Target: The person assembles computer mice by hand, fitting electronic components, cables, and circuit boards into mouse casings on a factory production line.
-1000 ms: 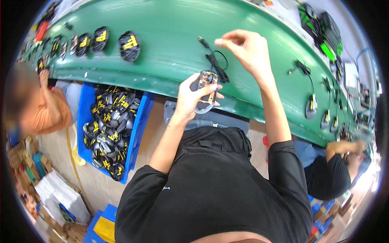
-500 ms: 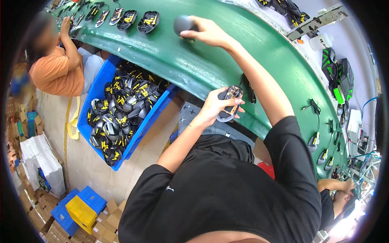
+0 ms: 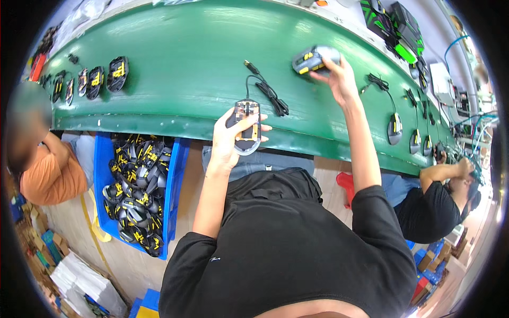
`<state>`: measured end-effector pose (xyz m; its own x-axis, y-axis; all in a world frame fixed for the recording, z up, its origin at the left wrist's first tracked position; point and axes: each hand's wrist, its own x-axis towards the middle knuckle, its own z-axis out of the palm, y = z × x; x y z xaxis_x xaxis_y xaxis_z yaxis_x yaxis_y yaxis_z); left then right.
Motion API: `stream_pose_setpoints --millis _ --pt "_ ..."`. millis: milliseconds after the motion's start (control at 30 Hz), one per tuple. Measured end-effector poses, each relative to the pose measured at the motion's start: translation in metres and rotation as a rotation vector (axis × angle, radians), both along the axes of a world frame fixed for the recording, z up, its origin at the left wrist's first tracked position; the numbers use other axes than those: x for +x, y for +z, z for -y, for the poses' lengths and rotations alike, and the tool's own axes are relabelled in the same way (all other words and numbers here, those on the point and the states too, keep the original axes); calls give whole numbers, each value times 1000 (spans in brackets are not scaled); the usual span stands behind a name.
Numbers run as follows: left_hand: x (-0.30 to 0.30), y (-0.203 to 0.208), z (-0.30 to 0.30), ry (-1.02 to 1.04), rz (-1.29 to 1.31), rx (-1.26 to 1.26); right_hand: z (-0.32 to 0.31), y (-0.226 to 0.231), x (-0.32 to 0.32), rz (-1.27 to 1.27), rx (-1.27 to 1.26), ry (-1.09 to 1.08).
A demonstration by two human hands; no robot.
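Standing at left, a blue bin (image 3: 174,204) holds black-and-yellow shells (image 3: 137,183); next, the left hand (image 3: 225,142) is clasped round an open mouse (image 3: 249,132), its cable (image 3: 272,99) lying on the green table (image 3: 196,58); then a grey cover (image 3: 312,57) is clamped in the right hand (image 3: 342,79) above it.

A long, glossy green surface (image 3: 191,58).
Dark mouse shells (image 3: 117,74) with yellow patches and narrower mouse parts (image 3: 82,81) lie spaced out on its left; a bundled black cable (image 3: 273,98) lies near the middle, its plug (image 3: 251,67) toward the far edge; on the right, several dark mice (image 3: 394,129) sit in a row, black cords (image 3: 377,81) reaching away.
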<state>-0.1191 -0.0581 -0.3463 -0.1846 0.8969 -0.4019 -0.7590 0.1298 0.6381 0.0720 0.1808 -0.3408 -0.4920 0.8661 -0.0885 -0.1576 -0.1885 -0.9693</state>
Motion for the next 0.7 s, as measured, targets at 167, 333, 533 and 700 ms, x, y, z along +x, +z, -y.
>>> stream_pose_setpoints --millis 167,333,533,700 --pt "10 13 -9 35 20 -13 58 25 45 1032 -35 -77" --pt "20 16 -23 46 11 59 59 3 43 1015 1112 -335" --pt "31 20 -35 70 -13 95 42 -22 23 1073 1192 -63" --pt "42 12 -41 171 -40 141 136 25 -41 440 741 -325"
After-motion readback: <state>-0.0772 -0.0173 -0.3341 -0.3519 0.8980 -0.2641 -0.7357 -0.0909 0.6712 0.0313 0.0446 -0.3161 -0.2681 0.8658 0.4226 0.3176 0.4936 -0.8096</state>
